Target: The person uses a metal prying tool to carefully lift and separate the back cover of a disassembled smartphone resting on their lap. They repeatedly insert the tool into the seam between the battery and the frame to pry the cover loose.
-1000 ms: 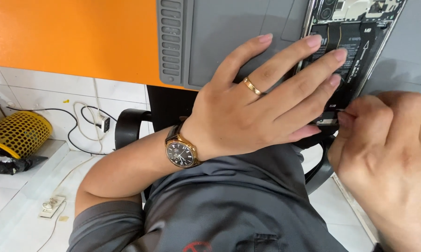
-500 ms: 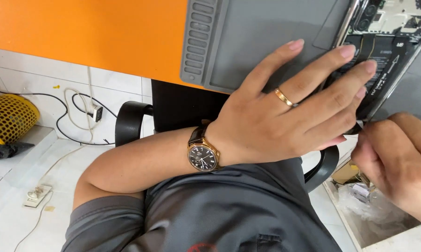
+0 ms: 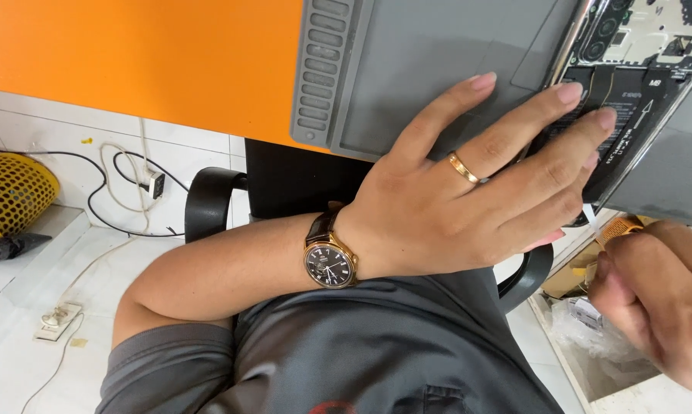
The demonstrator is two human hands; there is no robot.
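My left hand (image 3: 468,199) lies flat, fingers spread, pressing down on an opened phone (image 3: 637,84) whose black insides and circuit board show. The phone rests on a grey work mat (image 3: 407,69) at the edge of an orange table (image 3: 131,61). This hand wears a gold ring, and a brown-strapped watch (image 3: 329,263) sits on its wrist. My right hand (image 3: 660,299), at the lower right, pinches a thin white strip (image 3: 590,215) that runs up to the phone's near edge, just beyond my left fingertips.
A black chair's armrests (image 3: 208,203) flank my grey shirt. On the white tiled floor lie cables with a plug (image 3: 152,184), a power strip (image 3: 54,322) and a yellow mesh basket (image 3: 12,192). A box holding clear plastic bags (image 3: 591,337) sits under my right hand.
The view has shifted right and closer. My right hand has drawn back down and away from the phone's edge, and the white strip now shows stretched between them. My left hand stays pressed on the phone.
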